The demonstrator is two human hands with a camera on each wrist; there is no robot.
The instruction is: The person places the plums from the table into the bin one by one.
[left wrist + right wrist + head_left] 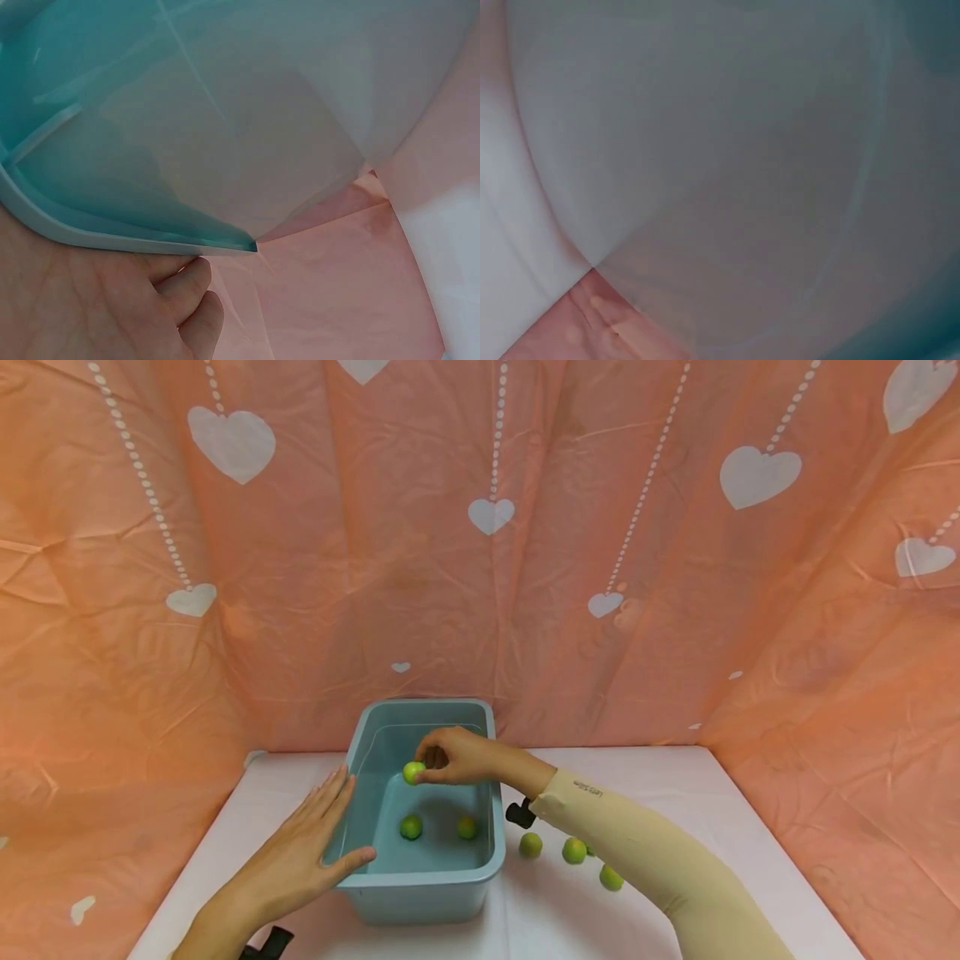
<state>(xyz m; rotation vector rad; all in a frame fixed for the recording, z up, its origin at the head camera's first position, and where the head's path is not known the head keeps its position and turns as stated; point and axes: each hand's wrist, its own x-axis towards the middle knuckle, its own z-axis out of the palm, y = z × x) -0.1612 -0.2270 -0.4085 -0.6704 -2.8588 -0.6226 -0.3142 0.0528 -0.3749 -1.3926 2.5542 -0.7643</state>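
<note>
My right hand (461, 756) pinches a small yellow-green lime (413, 772) between thumb and fingers, above the inside of a blue-grey plastic basin (420, 880). Two more limes lie on the basin floor, a green one (410, 827) and a duller one (467, 827). Along the basin's left rim lies my left hand (303, 843), its fingers extended and thumb spread toward the near edge. The left wrist view shows that hand (97, 300) against the rim (135, 244). Only a hazy, dim picture comes from the right wrist view, without the hand or lime.
Right of the basin, several limes sit on the white tabletop (555, 914), among them one lime (530, 845) near the basin and another lime (611, 877) beside the right sleeve (637, 835). A peach curtain with white hearts (420, 585) encloses the back and sides.
</note>
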